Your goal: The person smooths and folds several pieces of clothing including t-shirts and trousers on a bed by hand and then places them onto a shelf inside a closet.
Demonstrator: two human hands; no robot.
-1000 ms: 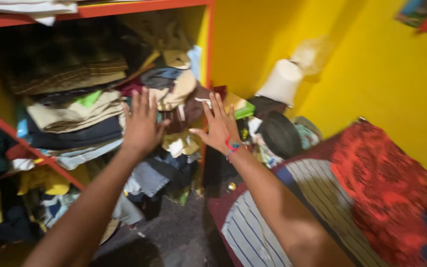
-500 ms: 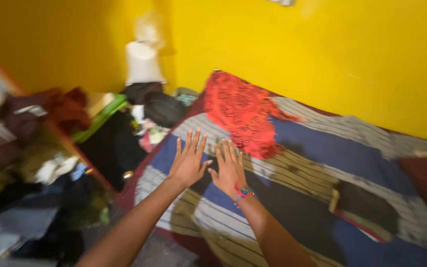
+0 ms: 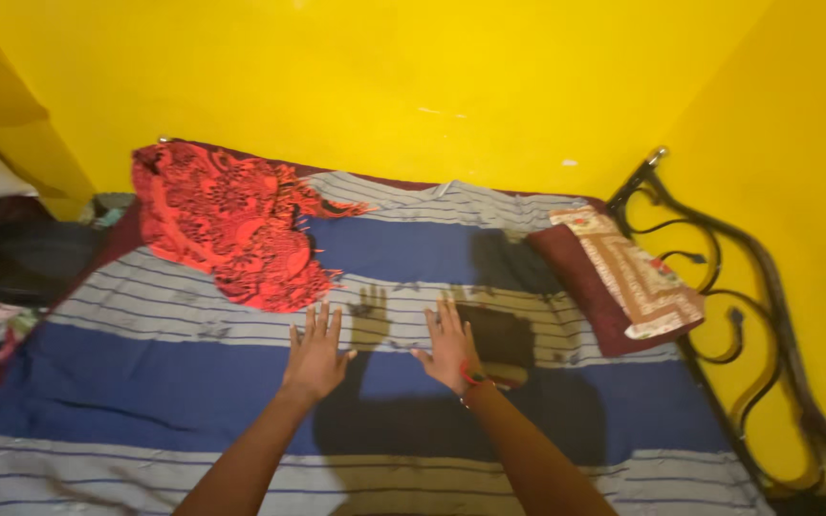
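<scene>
My left hand (image 3: 315, 352) and my right hand (image 3: 449, 344) are held out side by side, palms down and fingers spread, just above a bed covered with a blue and grey striped sheet (image 3: 145, 373). Neither hand holds anything. A red thread band circles my right wrist. A crumpled red patterned cloth (image 3: 231, 222) lies on the bed beyond my left hand. A dark flat item (image 3: 501, 336) lies on the sheet just right of my right hand.
A maroon pillow with a patterned cover (image 3: 623, 277) rests at the right end, against a black wrought-iron headboard (image 3: 748, 306). Yellow walls (image 3: 413, 86) enclose the bed at the back and right. Dark clutter (image 3: 2, 258) sits at the far left.
The view has swung right from the shelves of folded clothes to the bed. Both hands came down from the shelf and now hover open over the striped sheet.
</scene>
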